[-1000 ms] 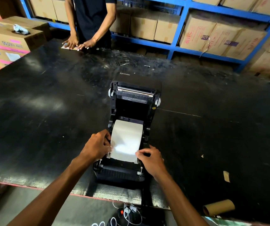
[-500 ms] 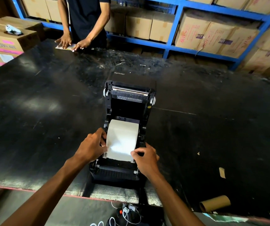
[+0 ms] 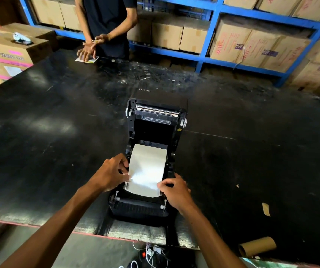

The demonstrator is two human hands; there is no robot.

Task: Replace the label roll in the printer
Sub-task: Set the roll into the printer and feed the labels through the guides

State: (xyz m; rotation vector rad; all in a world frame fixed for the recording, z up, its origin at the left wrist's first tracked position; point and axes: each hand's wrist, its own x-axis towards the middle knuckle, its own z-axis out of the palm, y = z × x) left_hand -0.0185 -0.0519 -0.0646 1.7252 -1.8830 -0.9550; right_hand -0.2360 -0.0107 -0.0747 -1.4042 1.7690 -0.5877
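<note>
A black label printer (image 3: 141,209) sits at the near edge of the black table (image 3: 49,132), with its lid (image 3: 156,113) swung open toward the far side. A white strip of the label roll (image 3: 147,167) runs from the roll bay down over the front of the printer. My left hand (image 3: 110,174) pinches the strip's left edge between thumb and fingers. My right hand (image 3: 174,191) pinches its lower right corner. The roll itself is hidden under the strip.
An empty brown cardboard core (image 3: 257,247) lies at the table's near right edge, with paper scraps (image 3: 266,209) close by. Across the table stands a person (image 3: 107,26) with a hand on a card (image 3: 87,59). Cartons (image 3: 10,49) and blue shelving (image 3: 213,31) surround the table. Cables (image 3: 151,256) hang below.
My hands have stayed on the strip's edges, the right thumb shifting slightly on the corner. The person opposite has lifted one hand off the card.
</note>
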